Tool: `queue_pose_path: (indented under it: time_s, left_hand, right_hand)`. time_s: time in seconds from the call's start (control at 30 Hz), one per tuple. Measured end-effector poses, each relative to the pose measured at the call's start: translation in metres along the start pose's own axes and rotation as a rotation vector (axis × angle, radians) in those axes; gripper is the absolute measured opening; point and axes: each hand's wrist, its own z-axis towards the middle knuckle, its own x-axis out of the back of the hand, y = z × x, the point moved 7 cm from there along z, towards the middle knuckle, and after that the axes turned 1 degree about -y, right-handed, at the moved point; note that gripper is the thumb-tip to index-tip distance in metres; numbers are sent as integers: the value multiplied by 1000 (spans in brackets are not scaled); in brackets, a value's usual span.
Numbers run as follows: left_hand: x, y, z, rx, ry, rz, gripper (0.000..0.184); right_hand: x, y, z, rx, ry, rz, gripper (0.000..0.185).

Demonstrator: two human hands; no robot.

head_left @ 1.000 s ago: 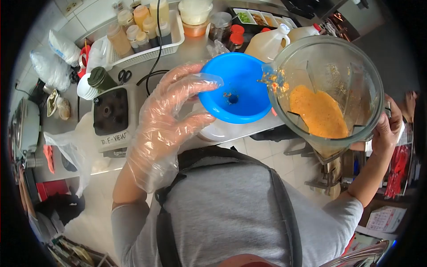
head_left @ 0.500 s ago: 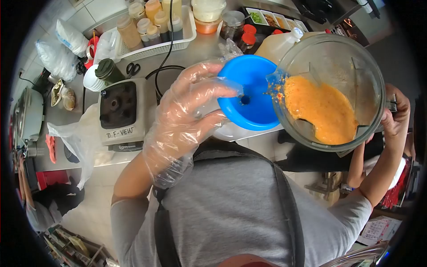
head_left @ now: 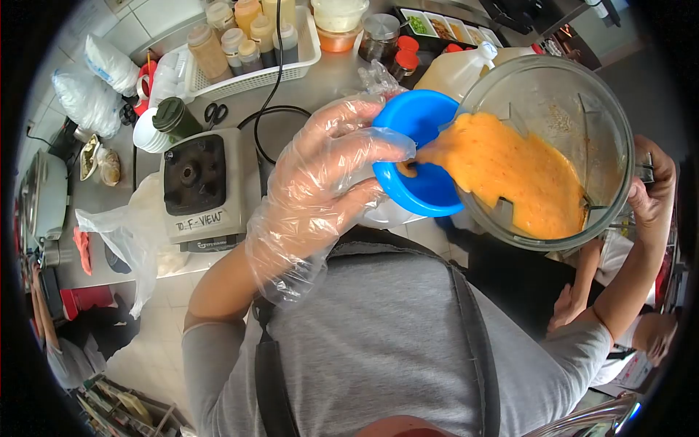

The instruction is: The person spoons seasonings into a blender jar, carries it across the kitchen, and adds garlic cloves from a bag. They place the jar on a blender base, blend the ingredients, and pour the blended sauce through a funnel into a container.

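Observation:
My left hand point(head_left: 335, 160), in a clear plastic glove, is closed on the rim of a blue funnel point(head_left: 416, 198). At the right, my right hand point(head_left: 652, 178) grips the handle of a clear blender jar point(head_left: 542, 80), which is tilted over the funnel. Thick orange sauce point(head_left: 502, 167) runs from the jar's lip into the funnel, partly covering its hole. Below the funnel, a pale container point(head_left: 389, 213) shows only in part. What the funnel's spout sits in is hidden.
A blender base point(head_left: 200, 182) stands on the steel counter at left, near scissors point(head_left: 216, 113) and a green-lidded container point(head_left: 176, 120). Behind are a white basket point(head_left: 255, 81) of sauce bottles and a large jug point(head_left: 455, 73). Other people stand at both sides.
The blender jar has tipped further, and the sauce has moved past its lip and now flows into the funnel. My left hand and the funnel have shifted slightly right. A person at right has moved.

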Motion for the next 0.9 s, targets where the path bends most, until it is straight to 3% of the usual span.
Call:
queue_pose_path:
  time_s: [0.43, 0.9]
  left_hand:
    - [1, 2, 0, -23, 44, 12, 41]
    - [2, 4, 1, -24, 44, 64, 40]
  right_hand:
    - [3, -11, -3, 0, 63, -137, 77]
    - [-2, -14, -2, -66, 33, -74, 73]
